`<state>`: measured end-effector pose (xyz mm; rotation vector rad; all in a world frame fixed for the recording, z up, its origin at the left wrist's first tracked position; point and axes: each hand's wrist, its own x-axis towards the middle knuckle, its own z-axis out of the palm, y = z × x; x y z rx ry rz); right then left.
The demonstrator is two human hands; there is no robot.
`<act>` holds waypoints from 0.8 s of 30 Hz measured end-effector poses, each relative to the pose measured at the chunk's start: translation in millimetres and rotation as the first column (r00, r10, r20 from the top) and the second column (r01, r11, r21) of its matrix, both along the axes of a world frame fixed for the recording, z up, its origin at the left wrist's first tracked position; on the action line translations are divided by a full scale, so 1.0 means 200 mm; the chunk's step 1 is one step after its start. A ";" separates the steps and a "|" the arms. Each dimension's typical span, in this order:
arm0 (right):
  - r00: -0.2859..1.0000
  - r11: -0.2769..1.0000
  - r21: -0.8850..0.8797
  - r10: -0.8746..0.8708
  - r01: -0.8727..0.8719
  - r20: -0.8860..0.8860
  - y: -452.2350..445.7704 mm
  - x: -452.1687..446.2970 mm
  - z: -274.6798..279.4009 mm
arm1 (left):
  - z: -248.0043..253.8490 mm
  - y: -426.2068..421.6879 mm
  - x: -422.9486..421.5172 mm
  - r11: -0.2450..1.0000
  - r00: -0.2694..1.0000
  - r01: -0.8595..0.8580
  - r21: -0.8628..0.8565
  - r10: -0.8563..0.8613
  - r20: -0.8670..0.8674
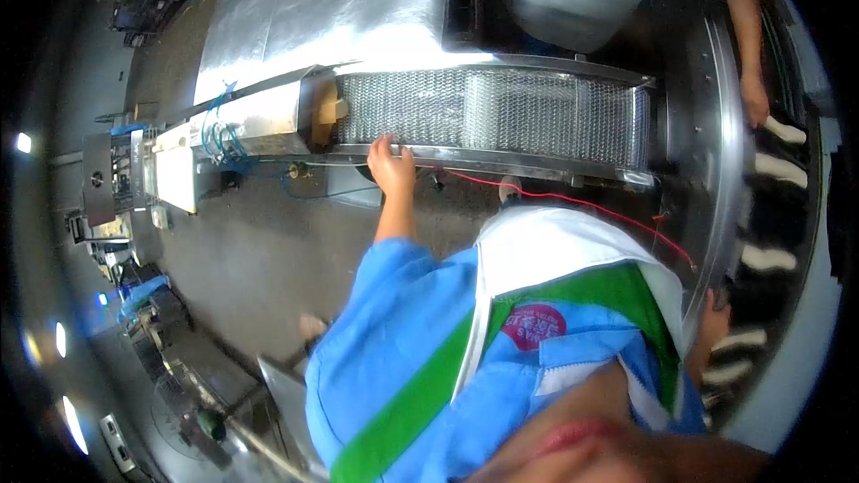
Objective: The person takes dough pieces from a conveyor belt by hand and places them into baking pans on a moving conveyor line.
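In the head view, your left hand point(392, 168) is at the near metal edge of the mesh conveyor point(537, 116), its fingers loosely spread and a little bent over that edge. Your right hand point(713, 322) shows only in part past your white apron point(564, 241), beside the dark belt point(769, 215) on your right; you cannot tell from here how its fingers stand or whether they grip anything. The pale, elongated pieces point(768, 258) lie spaced apart along that dark belt, some near your right hand and others farther forward. Ahead on that side, another person's hand point(756, 105) reaches down to the end of one of the pieces. A curved steel rail point(720, 125) runs between the mesh conveyor and the dark belt. To the left of the mesh, a brown flap point(327, 112) stands at the mouth of a metal housing point(255, 121), with blue cords point(219, 134) around its far part. A red cable point(555, 195) trails below the conveyor, and a steel table point(358, 13) lies beyond it.
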<state>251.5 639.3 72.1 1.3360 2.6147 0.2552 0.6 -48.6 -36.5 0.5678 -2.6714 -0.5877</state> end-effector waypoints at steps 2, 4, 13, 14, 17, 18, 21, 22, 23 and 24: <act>1.000 0.999 -0.031 -0.014 0.015 0.006 0.00 0.01 0.02 | 0.01 -0.01 0.00 0.999 1.000 -0.027 -0.030 0.027 0.000; 0.997 0.997 -0.058 -0.055 0.058 0.050 -0.01 0.01 0.02 | 0.05 -0.02 -0.01 0.998 0.998 -0.051 -0.046 0.052 0.018; 0.997 0.998 0.053 0.046 -0.043 -0.056 0.00 0.12 -0.03 | 0.36 -0.16 -0.31 0.939 0.934 0.070 -0.336 0.056 0.352; 0.991 0.990 -0.137 0.002 -0.021 -0.136 -0.04 0.08 0.04 | 0.27 -0.27 -0.37 0.886 0.900 0.178 -0.428 0.029 0.435; 0.982 0.997 -0.080 -0.017 0.001 -0.191 0.03 0.13 -0.07 | 0.27 -0.30 -0.48 0.802 0.765 0.345 -0.488 0.061 0.641; 0.977 0.988 -0.154 -0.044 0.011 -0.210 0.02 0.12 -0.05 | 0.17 -0.38 -0.51 0.791 0.776 0.390 -0.471 -0.007 0.631; 0.979 0.971 -0.224 -0.125 0.086 -0.164 -0.09 0.05 0.07 | 0.18 -0.37 -0.62 0.714 0.706 0.558 -0.422 -0.143 0.693; 0.970 0.950 -0.296 -0.157 0.098 -0.184 -0.08 0.04 0.07 | 0.24 -0.31 -0.63 0.699 0.656 0.595 -0.398 -0.136 0.742; 0.978 0.934 -0.306 -0.206 0.186 -0.036 -0.11 0.00 0.13 | 0.14 -0.45 -0.66 0.623 0.652 0.678 -0.390 -0.263 0.712; 0.983 0.978 -0.186 -0.120 0.094 -0.136 -0.14 0.01 0.10 | 0.15 -0.48 -0.67 0.615 0.648 0.685 -0.389 -0.271 0.712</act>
